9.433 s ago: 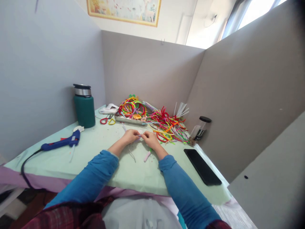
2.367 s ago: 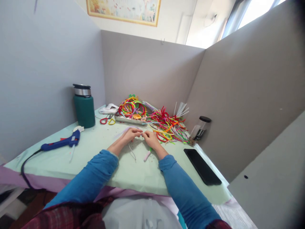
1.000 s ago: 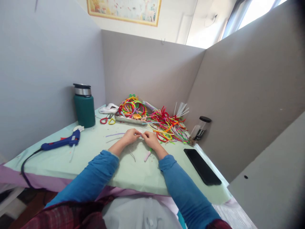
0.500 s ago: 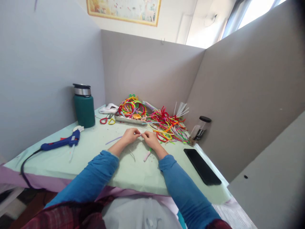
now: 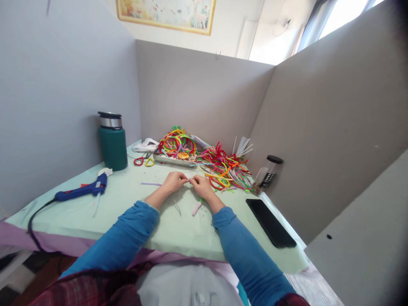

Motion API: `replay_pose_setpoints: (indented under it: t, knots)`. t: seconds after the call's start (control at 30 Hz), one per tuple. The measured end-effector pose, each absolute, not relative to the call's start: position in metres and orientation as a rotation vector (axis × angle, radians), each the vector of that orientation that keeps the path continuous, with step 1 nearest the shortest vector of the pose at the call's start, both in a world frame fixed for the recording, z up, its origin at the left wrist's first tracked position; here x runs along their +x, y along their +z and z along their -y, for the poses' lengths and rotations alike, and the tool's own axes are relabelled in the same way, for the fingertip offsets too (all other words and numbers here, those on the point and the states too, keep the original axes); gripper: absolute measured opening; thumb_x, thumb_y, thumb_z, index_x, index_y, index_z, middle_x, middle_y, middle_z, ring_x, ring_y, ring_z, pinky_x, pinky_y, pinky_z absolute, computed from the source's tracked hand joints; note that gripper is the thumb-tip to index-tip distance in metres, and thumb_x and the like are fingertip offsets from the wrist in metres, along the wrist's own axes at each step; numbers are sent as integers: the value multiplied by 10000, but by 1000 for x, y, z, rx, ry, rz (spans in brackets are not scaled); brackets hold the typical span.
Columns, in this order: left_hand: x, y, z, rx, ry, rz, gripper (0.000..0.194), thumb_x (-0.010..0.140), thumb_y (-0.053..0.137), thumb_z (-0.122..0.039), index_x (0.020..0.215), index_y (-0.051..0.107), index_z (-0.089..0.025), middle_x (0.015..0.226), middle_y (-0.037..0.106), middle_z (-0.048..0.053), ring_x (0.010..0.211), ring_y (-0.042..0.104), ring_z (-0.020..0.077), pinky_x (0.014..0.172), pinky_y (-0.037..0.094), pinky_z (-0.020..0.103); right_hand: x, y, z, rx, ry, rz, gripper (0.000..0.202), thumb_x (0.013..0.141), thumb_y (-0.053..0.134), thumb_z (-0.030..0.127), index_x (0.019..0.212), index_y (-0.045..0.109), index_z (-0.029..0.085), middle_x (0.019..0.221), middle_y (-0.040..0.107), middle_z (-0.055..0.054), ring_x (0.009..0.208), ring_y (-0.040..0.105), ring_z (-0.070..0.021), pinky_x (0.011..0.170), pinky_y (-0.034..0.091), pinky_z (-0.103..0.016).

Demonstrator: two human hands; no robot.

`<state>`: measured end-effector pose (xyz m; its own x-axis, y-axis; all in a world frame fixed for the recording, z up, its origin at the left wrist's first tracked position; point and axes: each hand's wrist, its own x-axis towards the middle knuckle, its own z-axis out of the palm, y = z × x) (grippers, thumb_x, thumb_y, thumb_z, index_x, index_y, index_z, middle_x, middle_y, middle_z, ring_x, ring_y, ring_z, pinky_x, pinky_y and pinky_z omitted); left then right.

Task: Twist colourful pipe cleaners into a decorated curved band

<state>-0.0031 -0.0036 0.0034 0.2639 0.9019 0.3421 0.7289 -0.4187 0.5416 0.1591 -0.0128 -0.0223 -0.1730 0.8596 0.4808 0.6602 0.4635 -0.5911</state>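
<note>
My left hand point(image 5: 174, 181) and my right hand point(image 5: 200, 185) meet fingertip to fingertip above the middle of the table, both pinched closed. A thin purple pipe cleaner point(image 5: 150, 184) sticks out to the left behind my left hand and runs into the pinch; its other end is hidden by the fingers. Under my right wrist lies a small pink piece with a green tip point(image 5: 197, 207). Between my forearms rests a thin pale wire-like strip point(image 5: 177, 207).
Behind the hands are a metal tray point(image 5: 174, 161) of coloured rings and a heap of pipe cleaners point(image 5: 225, 163). Scissors point(image 5: 149, 162), a green bottle point(image 5: 113, 146) and a blue glue gun point(image 5: 81, 190) stand left. A phone point(image 5: 270, 222) and a clear jar point(image 5: 269, 172) are right. Grey partitions enclose the table.
The free left end of the purple pipe cleaner has swung up, from slanting to nearly level. Both hands stay in almost the same place, fingertips still together.
</note>
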Motion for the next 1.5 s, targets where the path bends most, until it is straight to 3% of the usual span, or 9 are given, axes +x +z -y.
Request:
replay_pose_setpoints:
  t: [0.47, 0.77, 1.5]
  knots:
    - [-3, 5, 5, 2207, 829, -1500, 259, 710, 532, -330, 709, 704, -136, 654, 655, 37, 634, 540, 139, 585, 347, 225, 159, -24, 12, -1257, 306, 1913, 270, 795, 459, 370, 650, 570, 170, 586, 535, 24, 579, 459, -94, 554, 290, -208]
    - [-1, 10, 11, 2066, 831, -1506, 249, 691, 559, -350, 680, 687, -137, 459, 529, -9, 479, 458, 103, 502, 330, 213, 158, -21, 15, -1275, 319, 1907, 263, 793, 463, 360, 660, 583, 168, 596, 550, 20, 585, 465, -96, 554, 289, -208]
    - [-3, -2, 2, 1973, 779, -1467, 274, 688, 543, -352, 749, 674, -119, 479, 514, -14, 381, 406, 79, 391, 288, 203, 159, -22, 13, -1278, 310, 1947, 273, 797, 461, 360, 656, 588, 163, 600, 562, 13, 577, 454, -94, 540, 273, -208]
